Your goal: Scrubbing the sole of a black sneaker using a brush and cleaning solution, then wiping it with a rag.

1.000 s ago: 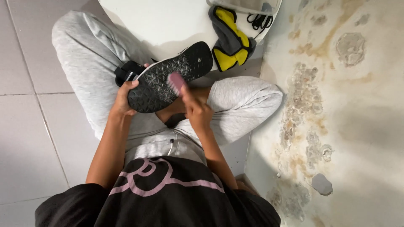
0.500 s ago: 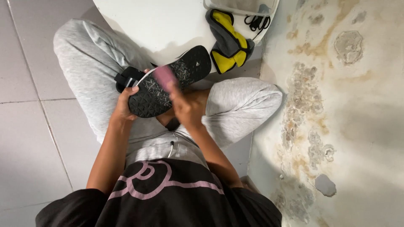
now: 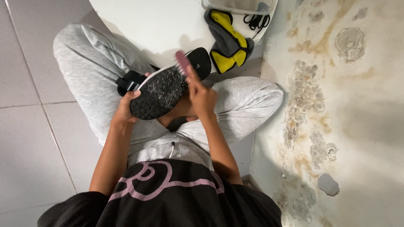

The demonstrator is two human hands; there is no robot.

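Note:
I sit cross-legged on the floor in grey trousers. My left hand [image 3: 127, 108] grips a black shoe [image 3: 166, 88] by its heel end, sole turned up toward me. The sole has a diamond tread with pale marks. My right hand [image 3: 201, 96] holds a small pink brush [image 3: 183, 63] pressed on the toe half of the sole.
A white round table [image 3: 160, 21] stands just ahead of my knees. On it lie a grey and yellow cloth [image 3: 227, 42], black laces [image 3: 254, 20] and the edge of a pale tray [image 3: 240, 5]. A stained, peeling wall [image 3: 336, 105] runs along my right. Grey floor tiles [image 3: 29, 126] lie left.
My right hand has moved the pink brush along the sole from the middle toward the toe. My left hand keeps the shoe in place.

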